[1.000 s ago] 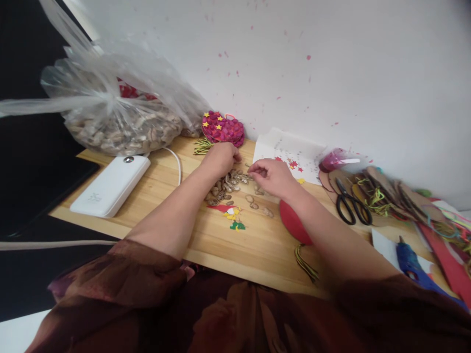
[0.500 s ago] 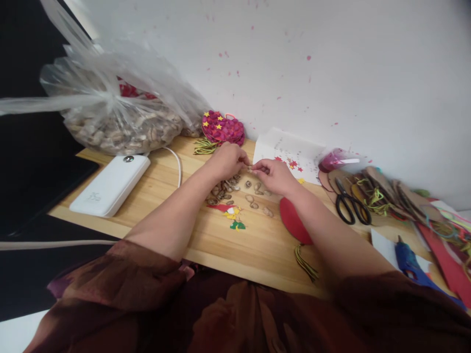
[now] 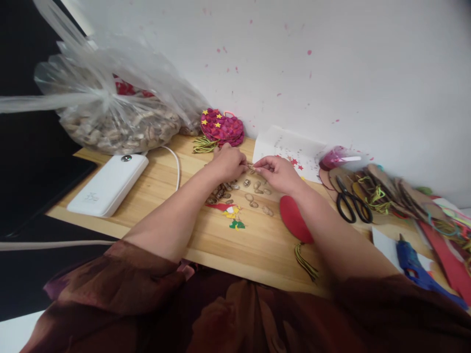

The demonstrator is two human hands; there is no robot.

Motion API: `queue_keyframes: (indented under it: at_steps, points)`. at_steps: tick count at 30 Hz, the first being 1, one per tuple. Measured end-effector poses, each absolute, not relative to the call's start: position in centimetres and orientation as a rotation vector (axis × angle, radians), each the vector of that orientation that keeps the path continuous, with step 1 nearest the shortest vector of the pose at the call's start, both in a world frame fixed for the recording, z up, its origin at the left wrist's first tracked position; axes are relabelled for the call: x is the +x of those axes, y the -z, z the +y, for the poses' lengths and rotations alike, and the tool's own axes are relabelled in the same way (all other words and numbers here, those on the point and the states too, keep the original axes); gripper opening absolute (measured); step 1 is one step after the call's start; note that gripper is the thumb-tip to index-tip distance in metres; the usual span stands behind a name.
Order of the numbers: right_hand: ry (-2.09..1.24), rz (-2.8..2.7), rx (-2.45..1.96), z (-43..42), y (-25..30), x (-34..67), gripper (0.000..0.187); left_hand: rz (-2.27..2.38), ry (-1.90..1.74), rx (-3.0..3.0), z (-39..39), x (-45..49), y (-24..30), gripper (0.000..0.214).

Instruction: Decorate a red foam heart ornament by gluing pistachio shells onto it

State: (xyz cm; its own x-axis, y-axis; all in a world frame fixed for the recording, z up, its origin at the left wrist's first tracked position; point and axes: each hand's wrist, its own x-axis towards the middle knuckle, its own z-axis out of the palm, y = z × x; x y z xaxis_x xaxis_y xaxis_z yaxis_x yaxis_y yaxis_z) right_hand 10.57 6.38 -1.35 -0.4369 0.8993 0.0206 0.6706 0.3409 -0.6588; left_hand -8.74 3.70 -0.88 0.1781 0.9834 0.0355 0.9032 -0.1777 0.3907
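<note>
Tan-brown, the small shell-like piece (image 3: 251, 166) sits between our left hand (image 3: 228, 164) and right hand (image 3: 278, 174), 2 sets of fingertips pinched on it, just beyond the loose pieces (image 3: 246, 183). We judge it light, stiff and brittle, best taken gently by its ends.

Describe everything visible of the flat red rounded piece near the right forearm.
The flat red rounded piece lies on the pale wooden tabletop, its right side hidden behind the person's bare right forearm. A dark-and-yellow stringy tassel trails from its near edge. It looks smooth and matt, perhaps felt or card. Whether the forearm touches it is unclear.
</note>
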Motion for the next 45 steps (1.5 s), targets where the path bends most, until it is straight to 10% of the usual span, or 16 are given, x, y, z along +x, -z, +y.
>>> queue_keyframes:
  at_steps: [15, 45]
  points:
    - [-1.076, -2.076, -1.313, 7.0, 1.6, 10.4, 0.019, 1.798, -0.365, 2.152, 3.2, -7.8, 0.7, 0.022]
    - [-0.509, -2.461, -1.206, 4.5, 1.1, 10.2, 0.007, 1.921, -0.621, 2.028, 4.0, -10.1, 0.0, 0.022]
